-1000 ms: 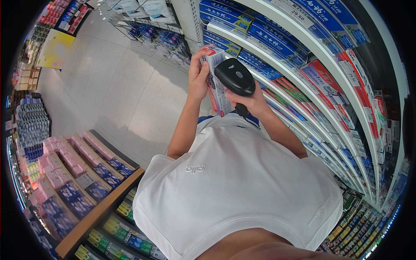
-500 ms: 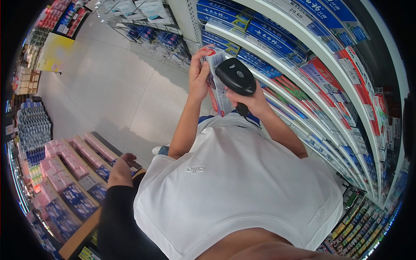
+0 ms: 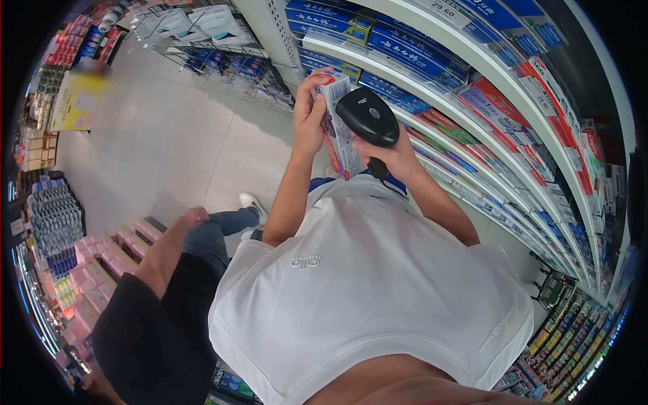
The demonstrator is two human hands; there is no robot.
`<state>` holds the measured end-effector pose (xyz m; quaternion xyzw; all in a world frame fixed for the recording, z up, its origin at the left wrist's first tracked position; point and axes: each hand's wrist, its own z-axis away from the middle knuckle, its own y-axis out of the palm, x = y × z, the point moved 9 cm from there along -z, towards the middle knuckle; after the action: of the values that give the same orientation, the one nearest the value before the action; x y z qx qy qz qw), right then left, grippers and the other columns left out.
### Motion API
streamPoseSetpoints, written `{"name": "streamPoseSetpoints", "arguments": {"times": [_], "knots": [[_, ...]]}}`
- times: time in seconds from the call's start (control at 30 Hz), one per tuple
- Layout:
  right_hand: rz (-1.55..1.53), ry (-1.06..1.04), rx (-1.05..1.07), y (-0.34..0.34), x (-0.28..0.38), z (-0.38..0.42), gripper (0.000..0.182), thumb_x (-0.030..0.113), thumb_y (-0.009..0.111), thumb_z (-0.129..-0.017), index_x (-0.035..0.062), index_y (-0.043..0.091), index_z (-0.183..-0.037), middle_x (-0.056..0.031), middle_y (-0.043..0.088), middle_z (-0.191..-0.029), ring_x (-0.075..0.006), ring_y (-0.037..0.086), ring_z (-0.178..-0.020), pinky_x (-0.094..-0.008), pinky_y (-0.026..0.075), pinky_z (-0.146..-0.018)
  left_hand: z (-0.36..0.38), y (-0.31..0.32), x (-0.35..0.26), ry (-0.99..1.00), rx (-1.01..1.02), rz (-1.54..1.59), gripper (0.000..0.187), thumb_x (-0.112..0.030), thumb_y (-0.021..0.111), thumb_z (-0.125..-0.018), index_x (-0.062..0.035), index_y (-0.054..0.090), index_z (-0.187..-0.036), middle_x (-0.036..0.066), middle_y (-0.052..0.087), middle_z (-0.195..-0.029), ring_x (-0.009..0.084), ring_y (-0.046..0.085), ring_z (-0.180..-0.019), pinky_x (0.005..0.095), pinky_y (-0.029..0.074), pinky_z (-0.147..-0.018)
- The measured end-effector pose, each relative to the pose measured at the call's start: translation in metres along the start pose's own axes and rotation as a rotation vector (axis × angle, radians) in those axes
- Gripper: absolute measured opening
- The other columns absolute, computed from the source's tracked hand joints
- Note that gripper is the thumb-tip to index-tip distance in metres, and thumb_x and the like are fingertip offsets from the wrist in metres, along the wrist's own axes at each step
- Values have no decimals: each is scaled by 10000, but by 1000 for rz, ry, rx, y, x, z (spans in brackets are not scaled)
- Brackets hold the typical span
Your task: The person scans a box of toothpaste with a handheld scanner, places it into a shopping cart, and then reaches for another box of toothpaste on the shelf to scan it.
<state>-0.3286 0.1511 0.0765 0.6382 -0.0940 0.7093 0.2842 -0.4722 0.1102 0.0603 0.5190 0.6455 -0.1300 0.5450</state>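
Observation:
My left hand [image 3: 310, 120] is wrapped round a red and white toothpaste box [image 3: 345, 150], held upright in front of my body. Its printed side faces right, partly covered by a black barcode scanner [image 3: 368, 119]. The scanner's handle is in my right hand [image 3: 397, 159], and its head overlaps the box in this view. A cord hangs from the handle toward my white shirt [image 3: 378, 270].
Shelves [image 3: 466, 145] of boxed toothpaste curve along my right. Hanging packets [image 3: 223, 27] are on a rack ahead. On my left, a person in black [image 3: 162, 331] stands beside a display of pink packs [image 3: 101, 277]. A yellow sign [image 3: 79, 104] is farther off.
The person in black has come forward beside me on the left, leg and shoe now showing. The shelves have shifted slightly left in view. My hands keep the box and scanner almost still.

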Motion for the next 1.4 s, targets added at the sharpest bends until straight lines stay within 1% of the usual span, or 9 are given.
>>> {"name": "streamPoseSetpoints", "arguments": {"times": [0.43,0.5,0.6,0.73,0.93,1.03,1.23,1.37,1.4], "knots": [[-49,-19,-162,-46,1,23,269,17,709,-730,-26,599,-971,-65,609,-744,-123,552,-550,-256,434,-518,-14,52,29,-63,151,53,258,-204,466,-970,-53,476,-1179,199,441,-1321,244,443,-1200,353,348,-1006],[-72,-62,-219,-59,4,32,252,105,757,-746,5,608,-922,-30,610,-698,-97,546,-549,-258,425,-514,-15,64,35,-69,181,72,252,-208,467,-970,-58,475,-1172,205,440,-1321,249,444,-1199,357,348,-1005],[-108,-145,-320,-85,8,54,261,99,759,-741,11,614,-938,-34,632,-747,-108,582,-627,-268,467,-592,-17,87,43,-20,225,78,253,-202,460,-973,-132,440,-1215,224,371,-1388,269,525,-1116,396,487,-889],[-104,-258,-503,-134,15,97,274,99,762,-735,19,624,-958,-38,651,-804,-117,611,-734,-280,490,-698,-14,144,59,-95,322,190,279,-205,455,-969,-181,399,-1242,223,332,-1403,338,590,-968,467,563,-706],[39,-226,-597,-201,-10,179,561,110,799,-684,43,565,-1190,-61,656,-1089,-140,575,-1031,-315,431,-928,14,255,76,-268,495,419,278,-177,452,-965,-210,406,-1237,205,324,-1420,341,578,-929,460,538,-722],[-37,-86,-645,-214,-37,225,624,109,828,-643,41,559,-1202,-74,630,-1148,-146,554,-1070,-311,416,-947,36,312,92,-341,582,505,279,-169,452,-964,-212,410,-1237,199,333,-1422,332,576,-907,442,515,-711],[-159,-131,-932,-251,-70,315,665,88,859,-606,41,549,-1192,-57,614,-1134,-152,542,-1050,-309,421,-931,92,443,118,-412,843,629,281,-165,440,-968,-203,417,-1246,204,352,-1405,323,580,-882,400,507,-702],[-194,-209,-1140,-280,-83,388,676,68,857,-606,41,536,-1200,-43,610,-1119,-149,541,-1026,-316,432,-904,142,531,124,-545,1028,724,274,-137,435,-960,-173,469,-1229,216,343,-1402,378,569,-1023,440,508,-812],[-221,-274,-1209,-286,-86,408,684,67,857,-604,41,532,-1205,-42,608,-1123,-148,542,-1022,-318,434,-898,145,550,114,-264,1096,412,242,-144,457,-948,-155,509,-1184,216,339,-1403,381,530,-1094,461,493,-849]]}}
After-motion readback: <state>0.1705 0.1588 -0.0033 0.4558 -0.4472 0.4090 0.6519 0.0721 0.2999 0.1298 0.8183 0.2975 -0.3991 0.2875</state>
